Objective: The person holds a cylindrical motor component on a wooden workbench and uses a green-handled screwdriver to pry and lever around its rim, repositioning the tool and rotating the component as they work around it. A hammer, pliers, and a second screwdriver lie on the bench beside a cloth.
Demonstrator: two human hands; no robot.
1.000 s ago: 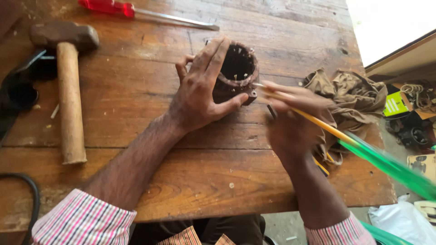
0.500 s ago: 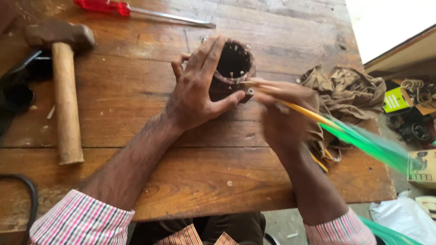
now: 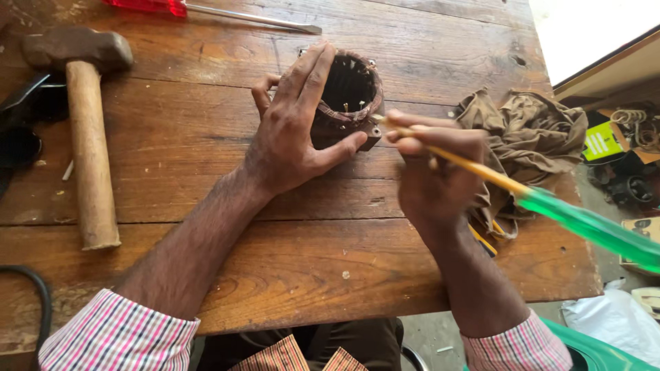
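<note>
The left hand (image 3: 292,134) lies flat-fingered over the near-left side of the stator (image 3: 347,99), a dark, round, hollow piece standing mouth-up on the wooden table (image 3: 206,192); its fingers drape over the rim on the far-left and its thumb presses the base at the near-right, so the piece is clasped from the side with its bore open to the top. The right hand (image 3: 436,175) sits just right of the stator and a little nearer the body, closed in a pen-like pinch around a thin yellow stick (image 3: 474,168) with a green handle (image 3: 591,227). That stick is the thing to watch: its long axis runs on a slant from the handle, out past the right wrist at the lower right, up and left to a tip that meets the stator's near-right rim, right by the left thumb. So the stator lies up and left of the right hand, along the very line of the stick, while its own axis stands upright, roughly across that line. The left hand is the one in contact with the stator; the right touches it only through the tip. Left of the left arm lies a hammer (image 3: 86,137), handle pointing toward the body; beyond the left fingertips, a red-handled screwdriver (image 3: 227,14); just right of the right hand, a crumpled brown rag (image 3: 533,134).
</note>
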